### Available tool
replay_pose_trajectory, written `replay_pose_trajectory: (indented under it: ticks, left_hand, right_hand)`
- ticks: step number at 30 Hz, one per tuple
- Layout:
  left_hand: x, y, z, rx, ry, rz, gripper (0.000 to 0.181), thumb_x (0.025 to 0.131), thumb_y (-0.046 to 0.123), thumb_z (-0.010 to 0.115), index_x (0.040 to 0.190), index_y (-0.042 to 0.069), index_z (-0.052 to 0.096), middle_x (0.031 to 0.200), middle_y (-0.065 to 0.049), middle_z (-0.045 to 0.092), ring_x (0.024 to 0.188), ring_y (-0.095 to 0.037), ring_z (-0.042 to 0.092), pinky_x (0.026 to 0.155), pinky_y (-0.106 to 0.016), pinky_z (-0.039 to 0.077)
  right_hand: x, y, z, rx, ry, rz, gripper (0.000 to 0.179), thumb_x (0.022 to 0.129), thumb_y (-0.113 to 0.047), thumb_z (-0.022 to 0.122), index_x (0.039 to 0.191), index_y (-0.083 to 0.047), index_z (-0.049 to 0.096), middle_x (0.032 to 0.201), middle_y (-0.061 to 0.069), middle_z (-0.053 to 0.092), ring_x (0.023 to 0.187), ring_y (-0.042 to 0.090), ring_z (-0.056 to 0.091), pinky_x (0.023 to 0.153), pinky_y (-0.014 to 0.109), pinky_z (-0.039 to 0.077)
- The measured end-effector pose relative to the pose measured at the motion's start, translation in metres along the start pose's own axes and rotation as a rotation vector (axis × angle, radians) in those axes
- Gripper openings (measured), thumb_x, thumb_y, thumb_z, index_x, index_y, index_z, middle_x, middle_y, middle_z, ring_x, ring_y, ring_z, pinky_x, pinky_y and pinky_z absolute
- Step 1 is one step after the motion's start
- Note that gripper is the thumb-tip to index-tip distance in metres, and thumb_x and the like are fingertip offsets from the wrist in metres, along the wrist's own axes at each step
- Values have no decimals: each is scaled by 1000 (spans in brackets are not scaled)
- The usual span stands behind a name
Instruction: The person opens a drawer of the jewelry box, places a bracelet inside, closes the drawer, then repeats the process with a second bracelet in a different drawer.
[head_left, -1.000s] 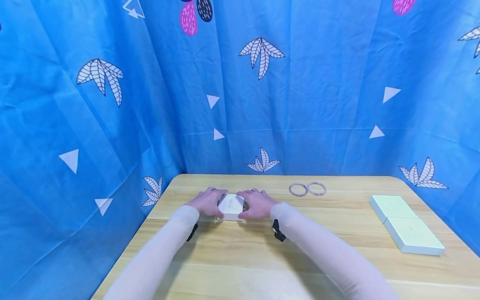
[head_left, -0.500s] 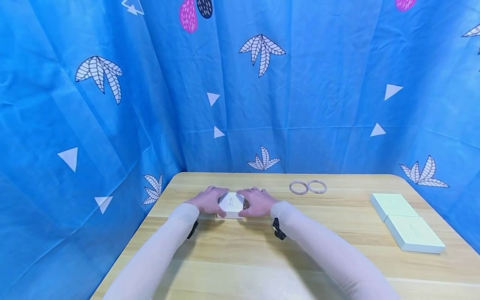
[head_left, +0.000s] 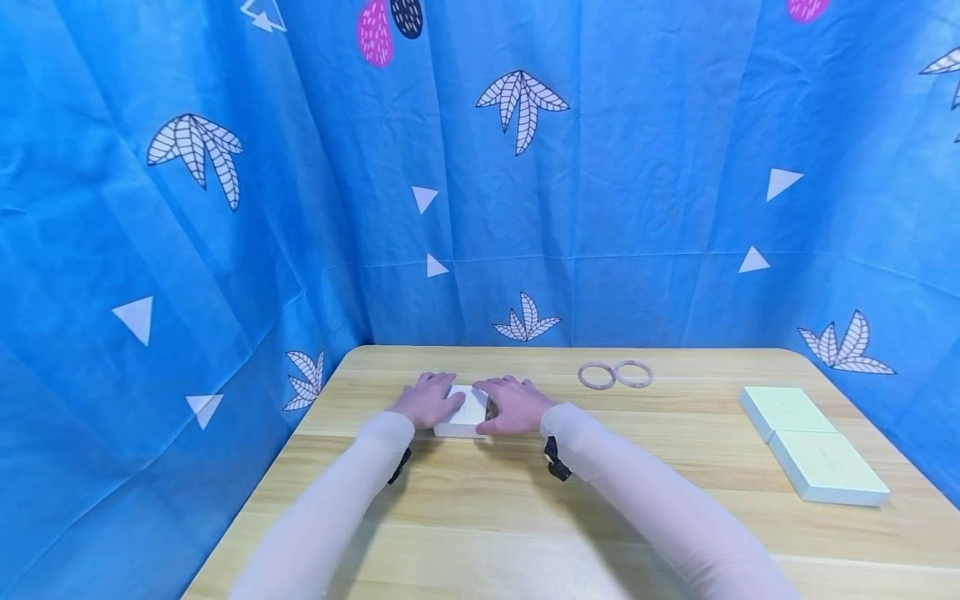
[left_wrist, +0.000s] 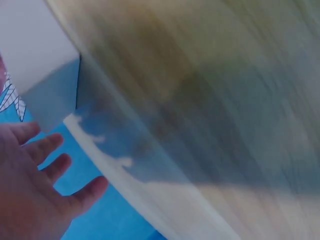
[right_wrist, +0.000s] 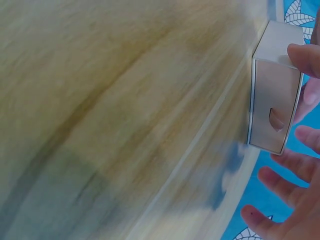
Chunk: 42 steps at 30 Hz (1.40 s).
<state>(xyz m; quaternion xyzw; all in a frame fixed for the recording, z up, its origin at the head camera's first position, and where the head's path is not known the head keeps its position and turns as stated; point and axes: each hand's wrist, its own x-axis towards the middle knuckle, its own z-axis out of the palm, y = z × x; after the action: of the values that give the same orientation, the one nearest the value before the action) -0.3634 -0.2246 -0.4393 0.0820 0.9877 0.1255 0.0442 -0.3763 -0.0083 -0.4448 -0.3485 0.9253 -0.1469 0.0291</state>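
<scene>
A small white box (head_left: 469, 412) sits toward the back left of the table, between both hands. In the right wrist view its end face (right_wrist: 272, 105) is brownish with a half-round notch. My right hand (head_left: 516, 407) grips it from the right, thumb at the near corner and forefinger at the far one; the other fingers are spread. My left hand (head_left: 426, 402) is at the box's left side, its thumb overlapping the top in the head view. In the left wrist view the left fingers (left_wrist: 50, 145) are loosely spread below the white box (left_wrist: 45, 55), not wrapped round it.
Two pale ring-shaped bangles (head_left: 596, 376) lie side by side near the table's back edge. Two flat pale-green boxes (head_left: 828, 467) touch end to end on the right. A blue patterned curtain (head_left: 645, 183) surrounds the wooden table (head_left: 525, 533) at the back and sides.
My left hand has loosened from the box's left side and shifted slightly right, its thumb moving from the near corner to over the top. The right hand and box stay put.
</scene>
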Motion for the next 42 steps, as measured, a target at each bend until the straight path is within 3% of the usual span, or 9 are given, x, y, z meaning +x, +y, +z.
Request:
replay_pose_trajectory:
  ticks: [5, 11, 20, 31, 42]
  left_hand:
    - [9, 0, 11, 46, 24, -29, 67, 105, 53, 33, 159, 13, 32, 163, -10, 34, 152, -37, 24, 116, -69, 22]
    - [13, 3, 18, 40, 26, -49, 67, 106, 52, 29, 159, 11, 30, 163, -13, 33, 152, -37, 23, 117, -68, 21]
    - [20, 0, 24, 53, 53, -33, 67, 106, 52, 27, 159, 11, 31, 163, -13, 34, 152, -37, 24, 116, -68, 23]
    - [15, 3, 26, 57, 62, -12, 65, 107, 49, 27, 159, 10, 31, 163, -13, 32, 152, -37, 24, 116, -69, 23]
    - [15, 4, 28, 56, 47, -41, 67, 107, 50, 21, 161, 13, 23, 167, -11, 23, 154, -36, 18, 118, -68, 19]
  right_hand:
    - [2, 1, 2, 9, 5, -2, 87, 81, -58, 72, 154, -22, 42, 154, 4, 48, 137, 29, 47, 112, 65, 32]
    - [3, 3, 4, 6, 5, 2, 87, 81, -58, 73, 155, -24, 41, 155, 2, 48, 137, 27, 47, 112, 65, 32]
    - [2, 3, 4, 9, 7, 4, 87, 80, -59, 72, 154, -25, 42, 154, 2, 48, 138, 27, 46, 112, 64, 32]
    - [-1, 2, 3, 20, 8, 8, 86, 81, -58, 72, 154, -23, 43, 154, 3, 48, 138, 28, 46, 113, 65, 32]
    - [1, 3, 5, 21, 12, 7, 87, 80, -60, 72, 154, -24, 43, 154, 3, 49, 137, 28, 47, 112, 65, 33]
